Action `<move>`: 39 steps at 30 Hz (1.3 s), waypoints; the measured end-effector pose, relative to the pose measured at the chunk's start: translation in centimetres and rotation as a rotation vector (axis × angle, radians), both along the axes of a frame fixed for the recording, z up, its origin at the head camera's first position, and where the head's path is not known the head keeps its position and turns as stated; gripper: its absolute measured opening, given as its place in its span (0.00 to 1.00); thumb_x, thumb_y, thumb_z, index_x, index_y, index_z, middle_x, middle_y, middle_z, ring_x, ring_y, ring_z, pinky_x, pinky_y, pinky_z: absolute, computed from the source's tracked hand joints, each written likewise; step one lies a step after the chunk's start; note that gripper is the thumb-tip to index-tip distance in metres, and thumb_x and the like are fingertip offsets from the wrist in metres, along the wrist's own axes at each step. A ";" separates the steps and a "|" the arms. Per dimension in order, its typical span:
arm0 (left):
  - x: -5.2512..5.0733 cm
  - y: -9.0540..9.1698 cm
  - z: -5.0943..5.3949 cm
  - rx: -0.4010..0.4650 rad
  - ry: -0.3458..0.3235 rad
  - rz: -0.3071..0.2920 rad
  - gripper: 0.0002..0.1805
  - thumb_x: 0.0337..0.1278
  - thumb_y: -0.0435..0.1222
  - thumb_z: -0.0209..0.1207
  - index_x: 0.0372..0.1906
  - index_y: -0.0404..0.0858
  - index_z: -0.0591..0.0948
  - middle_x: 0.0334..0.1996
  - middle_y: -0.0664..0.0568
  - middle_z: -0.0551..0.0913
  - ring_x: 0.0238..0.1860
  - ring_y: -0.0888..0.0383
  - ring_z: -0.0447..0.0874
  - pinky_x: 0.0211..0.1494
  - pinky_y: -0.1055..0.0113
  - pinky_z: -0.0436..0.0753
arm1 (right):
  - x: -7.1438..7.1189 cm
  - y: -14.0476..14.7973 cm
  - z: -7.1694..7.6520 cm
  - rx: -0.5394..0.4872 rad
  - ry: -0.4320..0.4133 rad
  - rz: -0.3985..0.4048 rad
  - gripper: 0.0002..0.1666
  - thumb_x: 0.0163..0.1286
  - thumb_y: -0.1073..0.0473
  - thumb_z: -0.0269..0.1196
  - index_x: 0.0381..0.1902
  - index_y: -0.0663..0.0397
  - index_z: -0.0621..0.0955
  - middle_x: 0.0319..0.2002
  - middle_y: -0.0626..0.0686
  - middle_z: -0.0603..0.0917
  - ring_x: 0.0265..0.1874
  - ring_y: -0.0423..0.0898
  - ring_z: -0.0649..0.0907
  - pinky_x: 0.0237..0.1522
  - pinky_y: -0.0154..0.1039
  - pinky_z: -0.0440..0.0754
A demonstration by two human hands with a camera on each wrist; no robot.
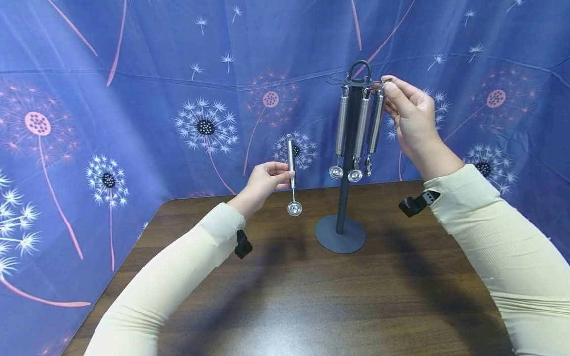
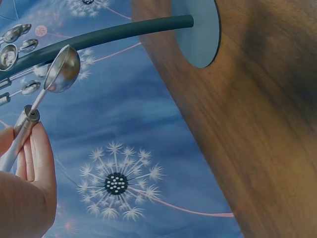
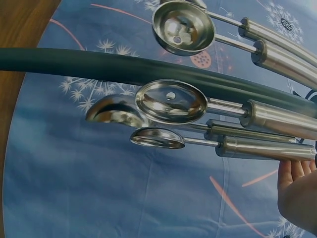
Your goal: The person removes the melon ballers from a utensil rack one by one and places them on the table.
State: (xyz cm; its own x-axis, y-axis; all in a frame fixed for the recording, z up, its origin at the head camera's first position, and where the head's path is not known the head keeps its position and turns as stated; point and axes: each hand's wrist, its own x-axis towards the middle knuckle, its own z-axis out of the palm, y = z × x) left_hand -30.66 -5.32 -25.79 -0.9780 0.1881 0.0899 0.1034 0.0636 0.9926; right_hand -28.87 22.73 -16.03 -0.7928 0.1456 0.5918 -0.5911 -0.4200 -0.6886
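In the head view, my left hand point(image 1: 268, 182) pinches a steel melon baller point(image 1: 291, 163) by its handle, upright with the bowl down, left of a dark rack point(image 1: 345, 198). The left wrist view shows its round bowl point(image 2: 63, 69) beyond my fingers point(image 2: 44, 158). My right hand point(image 1: 411, 111) is at the rack's top right, thumb and fingers pinching the upper end of another hanging melon baller point(image 1: 376, 121). From the right wrist, its handle point(image 3: 267, 148) lies against my fingertips. Whether its loop sits on the hook is hard to see.
Several similar steel scoops point(image 1: 342, 126) hang from the rack's hooks, close to my right hand. The rack's round base point(image 1: 329, 241) stands on a brown wooden table point(image 1: 311, 296). Behind hangs a blue dandelion-print cloth point(image 1: 160, 49). Black straps point(image 1: 242, 244) hang at both wrists.
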 end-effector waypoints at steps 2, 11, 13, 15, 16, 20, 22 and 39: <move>0.0 -0.1 -0.3 0.012 -0.012 0.004 0.16 0.59 0.29 0.63 0.52 0.27 0.78 0.35 0.49 0.81 0.34 0.61 0.83 0.47 0.67 0.89 | 0.0 -0.1 0.0 -0.003 0.000 -0.002 0.22 0.63 0.63 0.68 0.53 0.68 0.77 0.41 0.54 0.88 0.44 0.43 0.86 0.48 0.29 0.84; -0.4 0.0 -1.7 0.009 -0.055 0.021 0.15 0.59 0.29 0.63 0.50 0.27 0.79 0.33 0.50 0.81 0.32 0.61 0.83 0.47 0.66 0.89 | 0.0 -0.3 0.0 -0.012 -0.006 -0.020 0.18 0.64 0.63 0.67 0.50 0.65 0.79 0.40 0.53 0.88 0.43 0.43 0.86 0.49 0.29 0.83; -0.4 0.1 -2.0 0.000 -0.065 0.021 0.15 0.59 0.29 0.63 0.50 0.28 0.79 0.33 0.51 0.82 0.32 0.61 0.83 0.48 0.65 0.89 | 0.1 -0.3 0.0 -0.004 -0.001 -0.029 0.18 0.64 0.63 0.67 0.50 0.66 0.79 0.40 0.53 0.88 0.43 0.43 0.86 0.50 0.29 0.83; -0.4 0.2 -2.3 -0.001 -0.073 0.025 0.14 0.59 0.29 0.63 0.49 0.28 0.79 0.32 0.51 0.82 0.30 0.62 0.83 0.48 0.65 0.89 | 0.1 -0.3 0.1 0.008 0.004 -0.034 0.18 0.64 0.63 0.66 0.50 0.66 0.79 0.41 0.53 0.88 0.44 0.43 0.86 0.51 0.29 0.82; -0.4 0.2 -2.4 -0.002 -0.077 0.028 0.14 0.59 0.29 0.63 0.49 0.27 0.79 0.31 0.50 0.82 0.29 0.62 0.83 0.48 0.64 0.89 | 0.1 -0.3 0.1 0.015 0.007 -0.038 0.18 0.64 0.64 0.66 0.50 0.66 0.79 0.40 0.53 0.88 0.45 0.43 0.86 0.52 0.29 0.82; -0.5 0.3 -2.9 -0.004 -0.102 0.035 0.14 0.59 0.28 0.63 0.49 0.27 0.79 0.31 0.51 0.82 0.29 0.62 0.84 0.49 0.63 0.89 | 0.2 -0.3 0.2 0.029 0.009 -0.046 0.17 0.64 0.64 0.66 0.50 0.66 0.79 0.40 0.53 0.88 0.45 0.44 0.86 0.53 0.30 0.82; -0.4 0.3 -3.2 -0.013 -0.120 0.037 0.14 0.59 0.29 0.63 0.49 0.28 0.79 0.32 0.51 0.82 0.29 0.61 0.84 0.49 0.63 0.89 | 0.2 -0.4 0.1 0.032 0.006 -0.051 0.17 0.64 0.64 0.66 0.49 0.66 0.80 0.40 0.53 0.88 0.45 0.44 0.86 0.53 0.29 0.82; -0.4 0.8 -6.4 -0.056 -0.219 0.094 0.12 0.56 0.26 0.63 0.44 0.24 0.80 0.26 0.50 0.82 0.22 0.62 0.81 0.50 0.57 0.88 | 0.3 -0.3 0.1 0.045 -0.009 -0.090 0.21 0.64 0.62 0.67 0.53 0.67 0.78 0.41 0.52 0.88 0.47 0.43 0.85 0.55 0.29 0.81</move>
